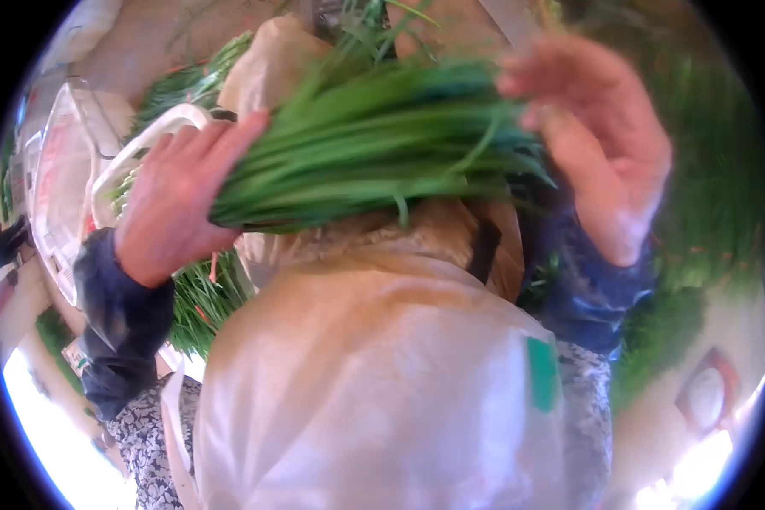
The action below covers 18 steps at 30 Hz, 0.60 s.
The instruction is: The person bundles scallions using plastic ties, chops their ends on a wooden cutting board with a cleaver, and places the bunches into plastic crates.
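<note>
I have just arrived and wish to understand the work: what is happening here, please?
A person in a pale apron is handling a bundle of long green leaves, which is held crosswise in front of the body. The left grip holds one end. The right grip is at the other end, fingers curled; blur hides whether it touches. More green leaves lie near the left sleeve.

Head view faces forward-down, seemingly near green leaves (374, 149).
</note>
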{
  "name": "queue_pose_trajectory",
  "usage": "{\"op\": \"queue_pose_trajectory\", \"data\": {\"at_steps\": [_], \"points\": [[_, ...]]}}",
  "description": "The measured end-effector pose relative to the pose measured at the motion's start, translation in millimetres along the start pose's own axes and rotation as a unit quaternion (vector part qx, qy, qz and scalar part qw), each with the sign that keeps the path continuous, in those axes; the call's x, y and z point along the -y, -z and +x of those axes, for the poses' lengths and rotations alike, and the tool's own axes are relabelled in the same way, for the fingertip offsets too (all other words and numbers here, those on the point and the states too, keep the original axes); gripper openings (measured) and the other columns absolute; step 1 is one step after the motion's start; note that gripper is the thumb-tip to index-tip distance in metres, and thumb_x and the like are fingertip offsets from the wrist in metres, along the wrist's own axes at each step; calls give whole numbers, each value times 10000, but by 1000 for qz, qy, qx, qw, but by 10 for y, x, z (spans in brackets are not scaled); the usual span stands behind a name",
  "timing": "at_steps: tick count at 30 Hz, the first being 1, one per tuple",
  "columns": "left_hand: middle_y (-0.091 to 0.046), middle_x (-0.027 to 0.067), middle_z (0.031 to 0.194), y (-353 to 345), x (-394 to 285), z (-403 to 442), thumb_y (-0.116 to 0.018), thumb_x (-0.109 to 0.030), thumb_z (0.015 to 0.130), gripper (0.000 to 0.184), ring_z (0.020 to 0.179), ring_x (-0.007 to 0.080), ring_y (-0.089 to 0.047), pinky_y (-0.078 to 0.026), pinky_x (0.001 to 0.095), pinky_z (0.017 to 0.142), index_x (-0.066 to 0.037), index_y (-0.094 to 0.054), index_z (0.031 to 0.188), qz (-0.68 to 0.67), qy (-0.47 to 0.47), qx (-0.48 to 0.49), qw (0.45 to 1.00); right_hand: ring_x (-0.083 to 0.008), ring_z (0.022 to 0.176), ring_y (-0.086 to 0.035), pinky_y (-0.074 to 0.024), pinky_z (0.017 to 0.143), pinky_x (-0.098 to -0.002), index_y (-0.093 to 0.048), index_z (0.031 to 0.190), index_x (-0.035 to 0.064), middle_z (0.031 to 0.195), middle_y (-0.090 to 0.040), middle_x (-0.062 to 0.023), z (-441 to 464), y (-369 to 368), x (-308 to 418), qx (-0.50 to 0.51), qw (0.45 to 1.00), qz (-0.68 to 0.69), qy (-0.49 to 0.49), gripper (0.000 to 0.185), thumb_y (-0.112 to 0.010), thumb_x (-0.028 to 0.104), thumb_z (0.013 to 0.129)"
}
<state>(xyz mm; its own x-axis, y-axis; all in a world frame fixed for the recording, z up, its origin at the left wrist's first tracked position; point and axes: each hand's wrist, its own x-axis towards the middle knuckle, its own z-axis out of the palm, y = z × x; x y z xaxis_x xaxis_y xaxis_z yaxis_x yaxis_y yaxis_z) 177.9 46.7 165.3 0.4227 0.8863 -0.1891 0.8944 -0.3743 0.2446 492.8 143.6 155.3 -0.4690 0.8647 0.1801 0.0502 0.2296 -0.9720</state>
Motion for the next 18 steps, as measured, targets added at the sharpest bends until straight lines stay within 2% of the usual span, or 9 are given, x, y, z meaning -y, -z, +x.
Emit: {"op": "queue_pose_trajectory", "data": {"at_steps": [3,5,6,7,9,12,13,15,18], "points": [[-558,113,1110,72,-223,41,-815,-117,559,894,929,271,-537,-426,395,819,-84,-458,1378,141,-27,25,989,-345,1065,-595,-465,934,-406,-488,1296,-54,1162,-608,-227,438,-523,28,116,962,-58,240,719,-748,349,759],[-554,118,1155,170,-214,-47,-819,-112,557,885,976,268,-538,-427,393,850,-87,-468,1369,181,-23,30,983,-409,985,-592,-470,867,-472,-459,1266,-100,1063,-606,-252,613,-1065,-197,180,934,-54,304,864,-782,458,691],[-566,125,1173,255,-166,-125,-812,-102,571,823,1003,258,-551,-436,390,864,-73,-501,1333,128,-34,10,991,-405,952,-593,-469,834,-476,-460,1271,-88,1033,-595,-257,626,-1281,-413,212,922,-62,317,900,-790,486,663],[-572,129,1181,302,-63,-292,-808,-97,579,792,1017,253,-557,-441,388,871,-66,-517,1314,105,-24,3,994,-406,1178,-498,-385,997,-465,-372,1411,-39,1298,-505,-248,666,-1369,-389,404,893,-131,147,1019,-789,517,666],[-603,128,1170,391,122,-666,-786,-81,633,651,1020,228,-583,-463,365,868,-37,-562,1242,-87,91,-59,990,-389,1154,-515,-415,947,-449,-391,1402,-31,1253,-533,-228,467,-1408,-528,386,890,-184,157,971,-801,442,661],[-663,104,1031,-44,502,-1481,-672,-50,801,351,895,170,-639,-510,283,752,8,-608,1141,-416,390,-275,775,-372,1150,-528,-420,963,-435,-409,1397,-24,1221,-559,-212,359,-1378,-382,364,893,-213,160,909,-807,320,657],[-663,104,1031,-227,570,-1658,-672,-50,801,351,895,170,-639,-510,283,752,8,-608,1141,-413,397,-288,767,-372,1150,-528,-420,963,-435,-409,1397,-24,1221,-559,-212,360,-1329,-399,375,887,-211,171,909,-807,320,657],[-667,93,1010,-564,648,-1830,-591,-11,855,311,839,159,-651,-517,246,701,8,-598,1165,-416,453,-461,640,-354,1136,-550,-431,972,-411,-414,1401,-20,1184,-579,-207,339,-1234,-483,321,917,-145,188,895,-814,191,629],[-666,101,1016,-856,518,-1714,-568,17,850,357,842,173,-661,-525,252,672,11,-583,1206,-516,400,-384,653,-331,1111,-576,-440,971,-388,-406,1410,-21,1193,-581,-210,327,-1060,-494,278,944,-114,136,938,-832,113,585]]}}
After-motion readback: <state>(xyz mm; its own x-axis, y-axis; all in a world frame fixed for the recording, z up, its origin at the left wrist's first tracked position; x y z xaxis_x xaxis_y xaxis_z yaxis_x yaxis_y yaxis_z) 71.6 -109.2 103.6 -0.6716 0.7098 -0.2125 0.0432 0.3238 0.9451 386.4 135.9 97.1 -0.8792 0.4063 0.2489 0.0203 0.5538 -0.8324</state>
